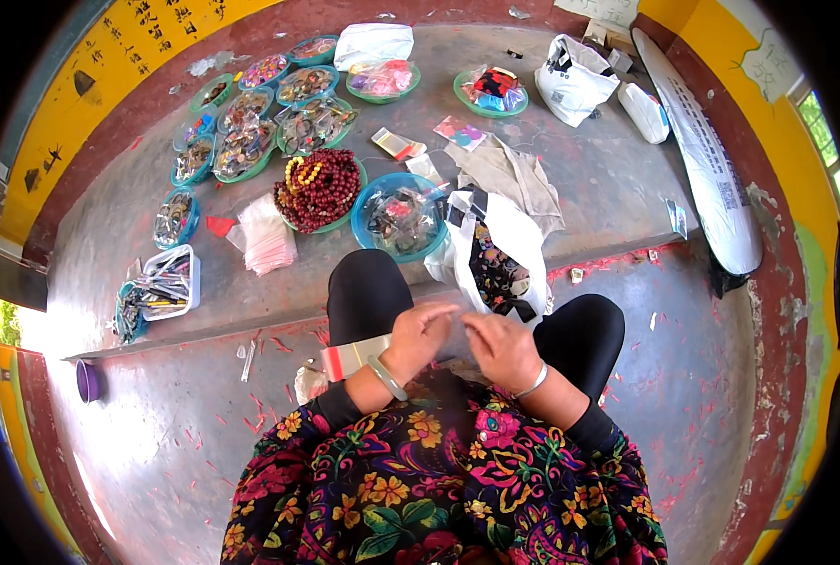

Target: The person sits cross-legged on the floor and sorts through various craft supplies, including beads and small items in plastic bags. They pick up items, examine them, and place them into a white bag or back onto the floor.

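Note:
My left hand and my right hand meet over my lap, both pinching a small clear plastic bag between their fingertips. What the bag holds is too small to tell. A stack of clear bags with a red strip lies on my left knee, just left of my left wrist. An open white plastic bag with dark, colourful pieces inside stands right in front of my hands.
On the raised concrete step sit a green bowl of dark red beads, a blue bowl of packed items, several more bowls, a pile of clear bags, a white tub, white sacks and a cloth.

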The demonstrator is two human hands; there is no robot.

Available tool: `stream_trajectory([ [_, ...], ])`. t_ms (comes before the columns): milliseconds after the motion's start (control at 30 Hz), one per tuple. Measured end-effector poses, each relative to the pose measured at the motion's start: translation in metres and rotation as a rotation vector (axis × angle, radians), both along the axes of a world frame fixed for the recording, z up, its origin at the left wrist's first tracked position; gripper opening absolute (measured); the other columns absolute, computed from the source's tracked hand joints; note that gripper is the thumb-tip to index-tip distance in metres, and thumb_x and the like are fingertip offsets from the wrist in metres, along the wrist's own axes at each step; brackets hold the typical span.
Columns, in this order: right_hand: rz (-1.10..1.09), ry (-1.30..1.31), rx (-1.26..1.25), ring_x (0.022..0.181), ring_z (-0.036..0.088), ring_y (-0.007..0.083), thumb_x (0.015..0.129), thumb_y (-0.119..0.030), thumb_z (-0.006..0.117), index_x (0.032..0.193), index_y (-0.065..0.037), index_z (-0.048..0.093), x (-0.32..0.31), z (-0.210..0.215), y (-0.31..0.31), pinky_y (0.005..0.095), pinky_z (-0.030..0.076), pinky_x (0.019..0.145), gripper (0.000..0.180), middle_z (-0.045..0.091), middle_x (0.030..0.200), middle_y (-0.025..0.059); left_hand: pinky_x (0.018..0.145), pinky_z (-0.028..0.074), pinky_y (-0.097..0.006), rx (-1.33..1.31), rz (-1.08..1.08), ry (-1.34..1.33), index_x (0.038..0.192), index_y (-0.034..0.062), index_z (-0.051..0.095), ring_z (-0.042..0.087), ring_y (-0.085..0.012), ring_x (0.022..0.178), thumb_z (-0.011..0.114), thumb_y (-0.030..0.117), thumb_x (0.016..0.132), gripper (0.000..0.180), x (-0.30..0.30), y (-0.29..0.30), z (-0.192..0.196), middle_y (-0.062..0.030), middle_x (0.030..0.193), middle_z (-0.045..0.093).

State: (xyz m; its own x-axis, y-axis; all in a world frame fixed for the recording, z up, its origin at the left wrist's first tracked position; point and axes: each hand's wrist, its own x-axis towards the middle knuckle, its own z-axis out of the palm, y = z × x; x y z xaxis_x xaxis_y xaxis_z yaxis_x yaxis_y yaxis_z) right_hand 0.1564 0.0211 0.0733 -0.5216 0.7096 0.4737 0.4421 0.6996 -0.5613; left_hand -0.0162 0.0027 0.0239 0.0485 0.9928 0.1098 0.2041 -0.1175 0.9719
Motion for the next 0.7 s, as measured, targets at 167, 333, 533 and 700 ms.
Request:
stream_trajectory([
  [167, -0.265, -0.02, -0.262, 0.075, 0.06, 0.0321, 0.077, -0.005, 0.053, 0.094, -0.004, 0.059, 0.011, -0.021, 0.051, 0.0388, 0.048, 0.065, 0.018, 0.061, 0.085, 0.0174, 0.074, 0.046, -0.023, -0.025, -0.019, -0.101, 0.1, -0.0026, 0.062, 0.06, -0.0127, 0.084, 0.047, 0.0, 0.085, 0.021, -0.009, 0.002, 0.004, -0.009, 0.095, 0.064],
  [333, -0.166, -0.598, -0.463, 0.089, 0.058, 0.034, 0.075, -0.01, 0.052, 0.1, -0.007, 0.059, 0.021, -0.106, 0.098, 0.041, 0.045, 0.078, 0.027, 0.062, 0.094, 0.0175, 0.079, 0.045, -0.024, -0.09, -0.1, -0.129, 0.102, -0.0036, 0.061, 0.06, -0.0128, 0.086, 0.046, 0.003, 0.087, 0.022, -0.015, 0.007, -0.019, -0.0091, 0.098, 0.063],
  [533, -0.317, -0.424, -0.542, 0.107, 0.05, 0.0361, 0.071, -0.009, 0.052, 0.125, -0.008, 0.041, 0.04, -0.137, 0.142, 0.0398, 0.04, 0.092, 0.055, 0.053, 0.113, 0.0225, 0.082, 0.045, -0.024, -0.201, -0.151, -0.156, 0.102, -0.0045, 0.06, 0.058, -0.0121, 0.089, 0.046, 0.005, 0.087, 0.023, -0.014, 0.008, -0.033, -0.0089, 0.099, 0.063],
  [700, -0.685, -0.189, -0.419, 0.118, 0.041, 0.0362, 0.071, -0.01, 0.054, 0.132, -0.005, 0.031, 0.065, -0.131, 0.175, 0.0381, 0.035, 0.098, 0.065, 0.043, 0.127, 0.0217, 0.082, 0.045, -0.024, -0.181, -0.172, -0.151, 0.102, -0.0038, 0.06, 0.058, -0.0115, 0.09, 0.046, 0.006, 0.088, 0.022, -0.014, 0.009, -0.036, -0.0084, 0.097, 0.064],
])
